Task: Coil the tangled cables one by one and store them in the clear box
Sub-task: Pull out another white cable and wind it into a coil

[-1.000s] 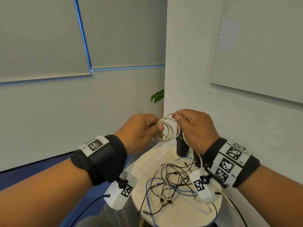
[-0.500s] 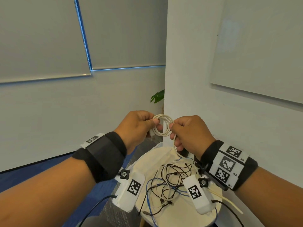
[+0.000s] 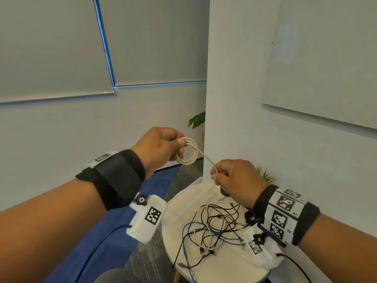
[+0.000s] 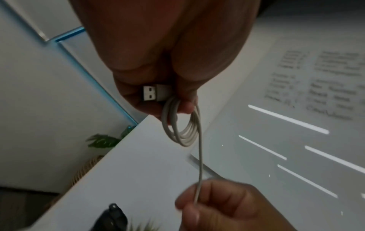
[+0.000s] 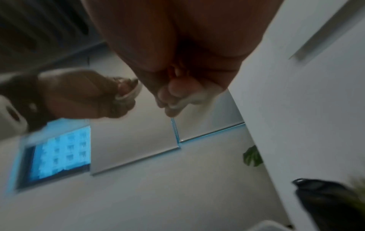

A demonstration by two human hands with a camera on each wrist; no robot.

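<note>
My left hand (image 3: 163, 148) grips a small coil of white cable (image 3: 188, 154) in the air; in the left wrist view the coil (image 4: 183, 125) hangs from the fingers beside its USB plug (image 4: 155, 93). A straight run of the same cable slants down to my right hand (image 3: 234, 178), which pinches it lower and to the right (image 4: 197, 195). Below, a tangle of black, white and blue cables (image 3: 214, 225) lies on the round white table (image 3: 224, 268). The clear box (image 3: 196, 180) shows only as a rim behind the table.
A white wall corner (image 3: 206, 99) stands just behind the hands. A black cylinder (image 5: 326, 201) and a small green plant (image 3: 263, 174) sit by the wall past my right hand. Blue carpet lies left of the table.
My hands have drawn apart: the right hand slid down and right along the cable, away from the coil, while the left hand kept hold of the coil.
</note>
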